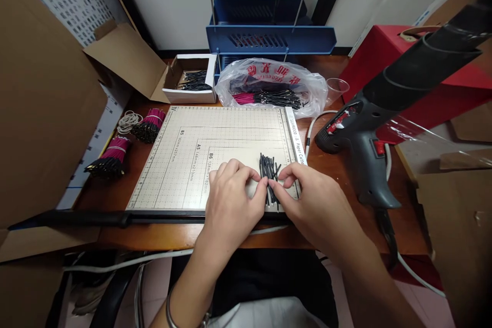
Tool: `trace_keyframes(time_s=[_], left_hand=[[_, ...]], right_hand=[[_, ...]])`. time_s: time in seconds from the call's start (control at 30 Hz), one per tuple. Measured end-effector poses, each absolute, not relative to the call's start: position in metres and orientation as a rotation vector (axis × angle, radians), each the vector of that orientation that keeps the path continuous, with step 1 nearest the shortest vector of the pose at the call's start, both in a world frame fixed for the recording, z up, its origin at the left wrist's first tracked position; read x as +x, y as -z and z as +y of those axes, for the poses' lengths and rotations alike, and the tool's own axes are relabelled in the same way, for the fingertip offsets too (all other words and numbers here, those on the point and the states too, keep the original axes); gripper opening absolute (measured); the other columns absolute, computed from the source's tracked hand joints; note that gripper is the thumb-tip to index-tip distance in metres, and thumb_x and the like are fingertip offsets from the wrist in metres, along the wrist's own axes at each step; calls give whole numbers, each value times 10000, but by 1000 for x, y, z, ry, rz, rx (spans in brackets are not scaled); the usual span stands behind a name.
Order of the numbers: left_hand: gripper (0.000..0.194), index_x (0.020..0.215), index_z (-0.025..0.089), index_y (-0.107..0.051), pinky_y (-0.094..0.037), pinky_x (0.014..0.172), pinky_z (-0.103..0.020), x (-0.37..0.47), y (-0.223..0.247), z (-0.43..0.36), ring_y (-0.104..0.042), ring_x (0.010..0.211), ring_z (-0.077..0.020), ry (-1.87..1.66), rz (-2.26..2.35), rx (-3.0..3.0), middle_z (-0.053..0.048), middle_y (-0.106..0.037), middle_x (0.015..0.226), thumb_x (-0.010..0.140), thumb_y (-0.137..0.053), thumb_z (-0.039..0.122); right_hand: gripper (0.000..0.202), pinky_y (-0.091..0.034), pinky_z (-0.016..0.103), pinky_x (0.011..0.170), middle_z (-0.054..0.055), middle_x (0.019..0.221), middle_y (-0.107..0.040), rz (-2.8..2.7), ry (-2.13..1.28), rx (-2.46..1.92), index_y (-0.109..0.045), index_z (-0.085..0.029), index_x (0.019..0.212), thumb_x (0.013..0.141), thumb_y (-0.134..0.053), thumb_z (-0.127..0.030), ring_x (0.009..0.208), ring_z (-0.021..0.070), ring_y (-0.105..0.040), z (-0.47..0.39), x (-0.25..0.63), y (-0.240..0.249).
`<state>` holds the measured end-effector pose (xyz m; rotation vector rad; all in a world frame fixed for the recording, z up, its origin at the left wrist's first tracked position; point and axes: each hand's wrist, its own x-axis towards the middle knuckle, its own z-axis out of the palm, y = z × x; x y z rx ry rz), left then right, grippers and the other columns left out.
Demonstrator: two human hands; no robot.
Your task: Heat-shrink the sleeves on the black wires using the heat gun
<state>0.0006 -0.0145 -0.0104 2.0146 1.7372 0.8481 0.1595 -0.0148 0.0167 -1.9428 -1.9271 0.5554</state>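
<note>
A loose bundle of short black wires (pixel 270 166) lies on the right part of the cream paper cutter board (pixel 165 164). My left hand (pixel 236 197) is at the bundle's left side, its thumb and index fingertips pinched together at the wires. From the right, my right hand (pixel 307 197) meets it, thumb and index fingertips close to the middle of the bundle. The fingertips of both hands nearly touch. Whatever is pinched between them is too small to make out.
Bundles of pink and black wires (pixel 114 154) lie left of the board. Behind it are a small box (pixel 190 95) of wires, a plastic bag (pixel 315 87) and a blue rack (pixel 269 38). A heat gun (pixel 369 148) stands at the right, beside a red box (pixel 400 56).
</note>
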Motion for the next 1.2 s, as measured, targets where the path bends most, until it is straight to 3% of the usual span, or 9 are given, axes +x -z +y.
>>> trace_keyframes(time_s=[0.1,0.33,0.6,0.73,0.97,1.2], left_hand=[[105,822,216,-656,-414,868,-435,0,10,-14,-601,884,-223,-844,1734,2000,-20,-638,877,921,-674,246],[79,845,218,-659,-429,863,-419,-1,9,-12,-606,892,-214,-870,1688,2004,-16,-636,889,921,-675,217],[65,850,208,-660,-459,844,-406,-4,11,-13,-596,873,-209,-904,1694,2010,-20,-616,881,907,-675,180],[87,843,207,-652,-462,845,-411,-3,11,-14,-595,886,-221,-903,1717,1996,-26,-617,889,900,-710,239],[82,872,202,-664,-431,887,-428,0,8,-13,-604,933,-231,-849,1707,1984,-24,-630,918,894,-723,254],[68,860,201,-683,-449,873,-417,-1,8,-14,-598,900,-222,-877,1723,1958,-21,-626,899,886,-733,240]], right_hand=[[169,-325,297,665,-20,885,-727,-1907,-508,-2025,-655,-256,828,902,-609,-401,799,203,-639,-12,155,-16],[118,-371,315,696,-5,856,-767,-1868,-592,-2006,-738,-256,885,865,-635,-308,826,219,-691,-8,153,-20],[139,-371,322,682,-29,840,-768,-1810,-549,-2070,-749,-273,880,862,-638,-356,758,211,-677,-11,164,-22],[174,-364,328,676,-26,833,-769,-1794,-541,-2126,-761,-289,875,853,-662,-430,756,226,-675,-14,166,-23],[241,-372,325,714,-2,853,-776,-1991,-632,-1970,-774,-278,881,937,-540,-297,848,228,-691,-14,155,-27],[154,-354,319,696,-29,867,-780,-1880,-640,-2067,-772,-289,876,887,-637,-362,809,216,-680,-11,159,-23]])
